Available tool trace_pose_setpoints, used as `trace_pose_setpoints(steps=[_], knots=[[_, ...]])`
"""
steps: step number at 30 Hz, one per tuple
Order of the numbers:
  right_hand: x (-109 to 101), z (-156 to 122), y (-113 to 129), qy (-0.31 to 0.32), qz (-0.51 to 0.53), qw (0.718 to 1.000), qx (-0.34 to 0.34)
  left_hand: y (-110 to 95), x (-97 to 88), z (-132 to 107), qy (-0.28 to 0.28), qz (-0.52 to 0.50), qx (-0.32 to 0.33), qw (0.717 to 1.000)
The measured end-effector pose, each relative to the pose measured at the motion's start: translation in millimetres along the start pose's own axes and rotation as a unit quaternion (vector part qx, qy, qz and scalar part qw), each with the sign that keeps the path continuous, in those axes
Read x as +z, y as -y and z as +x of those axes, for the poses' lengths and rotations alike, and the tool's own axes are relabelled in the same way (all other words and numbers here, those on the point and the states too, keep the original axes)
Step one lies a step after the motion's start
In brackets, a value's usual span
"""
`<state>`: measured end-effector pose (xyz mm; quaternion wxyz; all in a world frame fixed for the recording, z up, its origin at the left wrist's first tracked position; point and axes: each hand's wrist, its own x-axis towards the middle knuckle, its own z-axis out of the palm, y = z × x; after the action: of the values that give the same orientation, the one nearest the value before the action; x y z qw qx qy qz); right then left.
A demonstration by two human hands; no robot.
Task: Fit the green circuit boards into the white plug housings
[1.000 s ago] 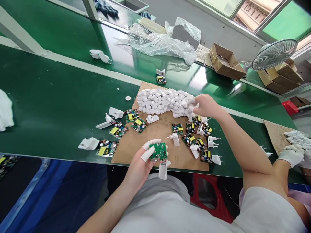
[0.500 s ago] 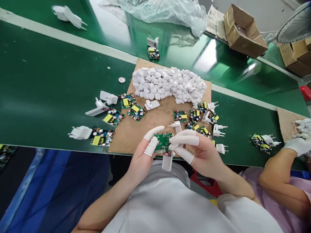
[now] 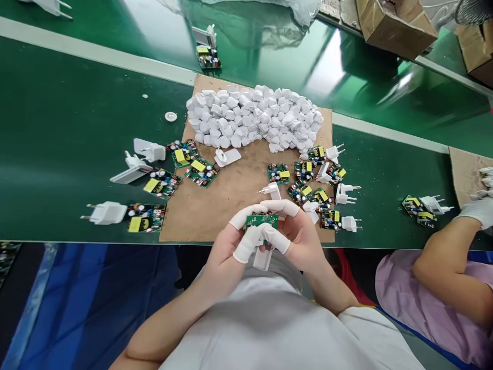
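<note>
My left hand point(image 3: 231, 246) and my right hand point(image 3: 298, 234) meet at the near edge of the table, both pinching a small green circuit board point(image 3: 262, 221). White finger cots cover the fingertips. A white plug part point(image 3: 263, 257) hangs below the board between the hands. Just beyond lies a brown cardboard sheet point(image 3: 215, 205) with a heap of small white plastic pieces point(image 3: 254, 118) at its far side. Several green boards with yellow parts and white plug pieces point(image 3: 316, 190) lie right of my hands.
More boards and white plug housings point(image 3: 154, 174) lie on the green table point(image 3: 69, 133) to the left. Another person's gloved hand point(image 3: 475, 210) and arm are at the right, next to a board with a plug point(image 3: 421, 208). Cardboard boxes point(image 3: 393, 23) and a plastic bag stand at the back.
My right hand came back from the white heap to the board in my left hand, and both hands now close over it. The view has tilted downward.
</note>
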<state>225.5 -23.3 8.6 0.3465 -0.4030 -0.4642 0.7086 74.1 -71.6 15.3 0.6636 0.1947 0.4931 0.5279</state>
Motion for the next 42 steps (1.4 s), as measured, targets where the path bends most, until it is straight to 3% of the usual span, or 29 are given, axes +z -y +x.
trace_pose_setpoints(steps=[3, 6, 10, 13, 16, 22, 26, 30, 34, 37, 42], knots=[[0, -4, -1, -0.031, -0.028, 0.998, -0.037, -2, 2.5, -4, 0.001, 0.004, 0.013, 1.000], [-4, -8, 1, -0.012, -0.054, 0.997, -0.053, -2, 5.6, -9, 0.008, -0.006, 0.015, 1.000], [-9, -10, 2, 0.007, -0.089, 0.994, -0.062, 0, 5.5, -12, -0.029, -0.021, -0.001, 0.999], [-8, -10, 1, -0.011, -0.172, 0.982, -0.077, 2, 0.0, -10, -0.012, -0.010, 0.018, 1.000], [-4, -10, 2, -0.019, -0.192, 0.977, -0.085, 3, -4.4, -9, 0.000, 0.000, 0.018, 1.000], [-2, -8, 2, -0.040, -0.208, 0.971, -0.113, 3, 3.3, -12, -0.046, -0.033, 0.025, 0.998], [-1, -6, -3, -0.064, -0.207, 0.966, -0.141, 4, 1.9, -12, -0.034, 0.059, 0.114, 0.991], [2, -8, -4, -0.073, -0.146, 0.979, -0.122, 1, -11.3, -5, -0.020, 0.177, 0.242, 0.954], [4, -9, 2, -0.065, -0.070, 0.993, -0.074, -5, -17.2, 0, 0.016, 0.170, 0.144, 0.975], [5, -7, 4, -0.045, -0.054, 0.995, -0.075, -6, -16.3, 0, 0.000, 0.122, 0.094, 0.988], [5, -6, 3, -0.068, -0.086, 0.991, -0.077, -1, -20.9, 0, -0.017, 0.018, 0.021, 0.999]])
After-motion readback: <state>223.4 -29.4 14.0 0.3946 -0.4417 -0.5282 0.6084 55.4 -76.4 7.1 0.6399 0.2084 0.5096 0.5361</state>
